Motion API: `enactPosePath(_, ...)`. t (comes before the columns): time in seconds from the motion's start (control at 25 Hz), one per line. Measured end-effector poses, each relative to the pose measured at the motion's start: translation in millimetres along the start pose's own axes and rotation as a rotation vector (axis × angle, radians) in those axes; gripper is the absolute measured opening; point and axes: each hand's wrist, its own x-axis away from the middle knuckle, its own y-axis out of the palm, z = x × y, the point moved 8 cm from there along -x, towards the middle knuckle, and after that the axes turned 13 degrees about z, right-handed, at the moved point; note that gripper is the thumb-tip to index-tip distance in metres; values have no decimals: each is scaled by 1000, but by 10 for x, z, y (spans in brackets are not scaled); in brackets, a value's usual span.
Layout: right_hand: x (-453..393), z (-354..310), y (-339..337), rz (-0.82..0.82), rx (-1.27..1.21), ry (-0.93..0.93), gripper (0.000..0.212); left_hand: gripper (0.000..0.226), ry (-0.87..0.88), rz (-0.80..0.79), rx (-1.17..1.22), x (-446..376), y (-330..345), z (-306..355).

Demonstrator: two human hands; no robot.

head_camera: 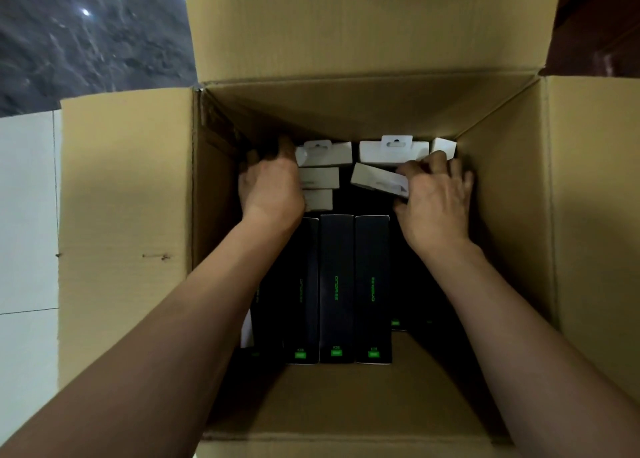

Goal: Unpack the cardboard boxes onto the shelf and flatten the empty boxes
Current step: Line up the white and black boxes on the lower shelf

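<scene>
- Cardboard box (512, 215) filled most of the view, plain brown corrugated, all four flaps folded outward; it sat on the floor (27, 215), pale tile to the left, dark speckled stone beyond.
- Far flap (363, 24) stood up and back, the tallest; left flap (124, 232) lay flat outward with a small scuff mark on it.
- Both forearms reached down into the box from the near edge.
- Black cartons (336, 287) stood on edge in a row across the near half of the box floor, long and narrow, with green lettering down the spines and a small green label at the near end of each. Three showed clearly; more sat in shadow on either side.
- White packages (393, 151) were packed along the far wall, small, matte, with hang-tab tops; one (375, 178) lay tilted out of line just beside the right hand.
- Left hand (272, 183) was down at the far-left corner, fingers curled over the end of the white stack; whether they closed round a package could not be told.
- Right hand (438, 194) was at the far-right side, fingers curled and pinching the tilted white package at its right end.
- The two hands were well apart, the white packages between them.
</scene>
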Motion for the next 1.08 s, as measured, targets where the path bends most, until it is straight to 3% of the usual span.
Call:
enactPosePath(0.4, 86, 49, -189, 87, -173, 49, 48, 43, 108, 101, 216, 179, -171, 88)
enactPosePath(0.68, 155, 109, -375, 54, -491, 175, 47, 35, 226, 189, 309, 383, -447, 111)
enactPosePath(1.08, 351, 73, -1228, 173, -692, 241, 37, 34, 330, 365, 381, 597, -1282, 250)
